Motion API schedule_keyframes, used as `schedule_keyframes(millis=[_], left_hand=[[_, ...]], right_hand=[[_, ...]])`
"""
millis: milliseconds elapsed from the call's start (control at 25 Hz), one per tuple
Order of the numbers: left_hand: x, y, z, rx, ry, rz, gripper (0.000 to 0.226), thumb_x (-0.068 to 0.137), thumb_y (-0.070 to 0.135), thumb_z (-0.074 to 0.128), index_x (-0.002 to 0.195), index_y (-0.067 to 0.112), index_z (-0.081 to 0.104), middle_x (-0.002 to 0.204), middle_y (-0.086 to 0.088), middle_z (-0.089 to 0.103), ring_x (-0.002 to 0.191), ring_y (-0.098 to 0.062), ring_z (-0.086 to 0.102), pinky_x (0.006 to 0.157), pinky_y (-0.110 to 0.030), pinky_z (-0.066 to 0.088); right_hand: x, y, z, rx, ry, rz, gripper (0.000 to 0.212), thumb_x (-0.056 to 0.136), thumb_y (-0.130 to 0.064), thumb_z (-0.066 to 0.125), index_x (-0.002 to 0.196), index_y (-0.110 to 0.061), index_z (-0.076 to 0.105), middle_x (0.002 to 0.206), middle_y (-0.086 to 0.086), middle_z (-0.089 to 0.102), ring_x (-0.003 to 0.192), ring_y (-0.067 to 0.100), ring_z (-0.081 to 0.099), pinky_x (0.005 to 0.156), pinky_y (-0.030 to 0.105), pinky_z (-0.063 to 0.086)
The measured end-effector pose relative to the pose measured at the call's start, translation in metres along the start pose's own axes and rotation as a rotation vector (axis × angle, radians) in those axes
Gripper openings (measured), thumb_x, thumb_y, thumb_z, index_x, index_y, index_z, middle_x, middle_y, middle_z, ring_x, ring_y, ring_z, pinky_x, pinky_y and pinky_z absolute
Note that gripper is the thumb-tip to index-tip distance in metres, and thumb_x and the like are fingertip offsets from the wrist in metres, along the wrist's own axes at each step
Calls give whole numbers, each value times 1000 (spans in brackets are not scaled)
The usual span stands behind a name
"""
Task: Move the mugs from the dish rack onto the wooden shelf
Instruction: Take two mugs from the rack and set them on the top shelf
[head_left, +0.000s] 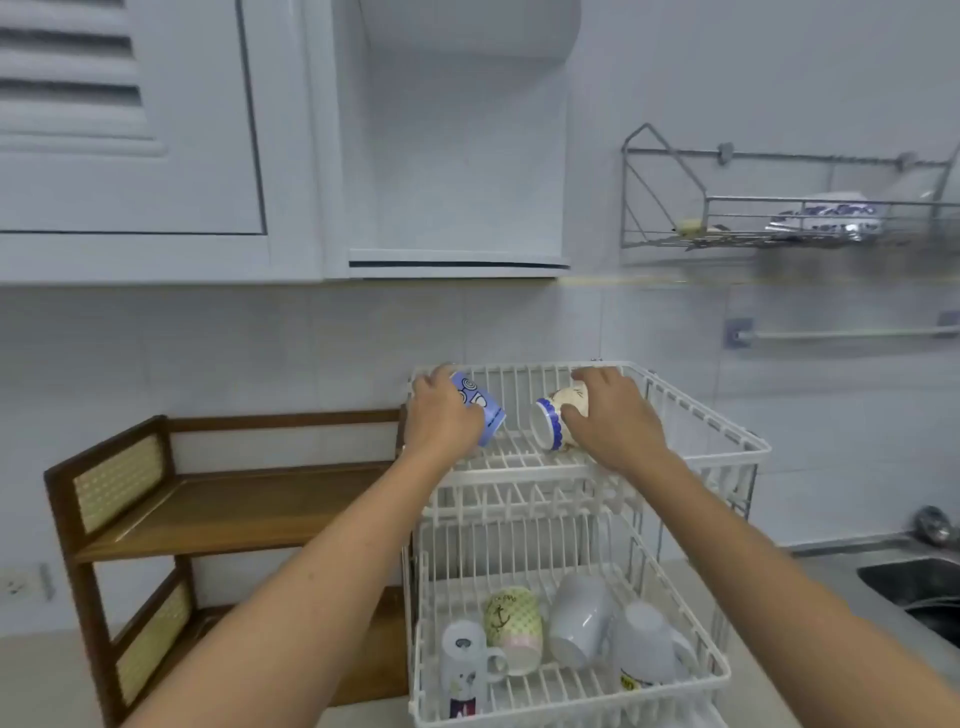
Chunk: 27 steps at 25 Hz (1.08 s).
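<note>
At centre frame, on the dish rack (727, 431) top tier, our left hand (441, 421) wraps a blue mug (480, 410) and our right hand (613, 421) clasps a cream mug (553, 421), tilted for lifting; the wooden shelf (234, 509) waits left.

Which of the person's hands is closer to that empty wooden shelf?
Left. The left hand grips a blue mug at the rack's shelf-side edge, just above the wooden shelf; the right hand sits farther right, on the cream mug.

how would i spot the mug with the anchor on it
Find the white two-tier dish rack beside the wooden shelf and look at its lower tier. Of four mugs there, the anchor mug is second from left, the only one with a yellowish dotted pattern.
</note>
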<state>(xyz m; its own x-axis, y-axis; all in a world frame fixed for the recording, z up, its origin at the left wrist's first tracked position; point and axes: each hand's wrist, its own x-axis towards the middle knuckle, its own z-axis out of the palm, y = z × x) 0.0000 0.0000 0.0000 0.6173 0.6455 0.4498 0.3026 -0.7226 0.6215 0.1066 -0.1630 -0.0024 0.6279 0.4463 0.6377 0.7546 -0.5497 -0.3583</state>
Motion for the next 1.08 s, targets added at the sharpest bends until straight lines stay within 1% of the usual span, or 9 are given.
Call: schedule_keyframes(millis=[160, 320, 480, 560, 640, 720, 840, 960, 1080], left_hand=[[28, 5, 17, 243, -91, -134, 54, 92, 26, 49, 137, 3, 29, 139, -21, 39, 126, -37, 42, 102, -38, 36], [45, 5, 26, 298, -94, -158, 54, 91, 31, 55, 130, 1, 33, 134, -19, 47, 121, -35, 48, 96, -36, 41], [52, 3, 17, 215, -189, -130, 53, 86, 33, 63, 125, 4, 42, 127, -15, 55, 113, -33, 54, 81, -32, 43], [47, 1, 16, 174, -199, -71, 55, 83, 34, 68, 126, 8, 46, 128, -14, 55, 113, -32, 54, 85, -34, 44], [40, -1, 19, 111, -179, -15, 58, 83, 32, 69, 132, 14, 43, 131, -12, 54, 113, -33, 54, 88, -36, 44], [31, 1, 20, 71, -117, 49, 51, 83, 31, 69, 126, 17, 46, 124, -12, 58, 104, -34, 56, 79, -35, 44], [20, 12, 0, -2, -17, 157, 40, 84, 31, 67, 114, 13, 48, 108, -17, 62, 91, -37, 56, 67, -36, 40], [12, 17, -41, 57, 8, 244, 29, 84, 29, 68, 104, 17, 50, 103, -12, 65, 92, -35, 59, 74, -40, 47], [-4, 2, -91, 183, -14, 334, 25, 82, 27, 69, 91, 21, 47, 92, -3, 65, 85, -31, 58, 72, -36, 39]], right_hand=[[49, 36, 10, -217, -376, 42, 74, 79, -32, 63, 144, -20, 29, 149, 8, 32, 134, 30, 31, 104, 48, 37], [85, 59, 29, -323, -665, -165, 109, 59, -26, 85, 147, -26, 20, 153, 4, 28, 135, 32, 32, 109, 51, 33], [92, 63, 37, -386, -641, -301, 104, 50, -27, 89, 136, -28, 31, 135, 0, 46, 117, 28, 50, 97, 44, 45], [90, 64, 40, -436, -591, -355, 98, 49, -30, 88, 130, -26, 33, 125, 2, 51, 105, 28, 56, 87, 40, 49], [87, 62, 37, -387, -555, -373, 92, 46, -34, 86, 121, -26, 34, 114, 3, 55, 93, 27, 56, 78, 37, 49], [84, 58, 24, -321, -529, -384, 86, 46, -38, 84, 115, -28, 34, 105, 2, 53, 85, 24, 52, 71, 34, 45], [76, 47, 0, -276, -492, -388, 84, 48, -40, 83, 116, -30, 34, 98, 0, 47, 83, 24, 48, 67, 33, 40], [67, 27, -30, -99, -428, -349, 86, 48, -41, 83, 119, -35, 35, 102, 4, 51, 88, 26, 50, 70, 35, 43], [55, -10, -59, 88, -349, -351, 82, 45, -44, 83, 116, -42, 40, 103, 0, 55, 92, 24, 54, 70, 33, 41]])
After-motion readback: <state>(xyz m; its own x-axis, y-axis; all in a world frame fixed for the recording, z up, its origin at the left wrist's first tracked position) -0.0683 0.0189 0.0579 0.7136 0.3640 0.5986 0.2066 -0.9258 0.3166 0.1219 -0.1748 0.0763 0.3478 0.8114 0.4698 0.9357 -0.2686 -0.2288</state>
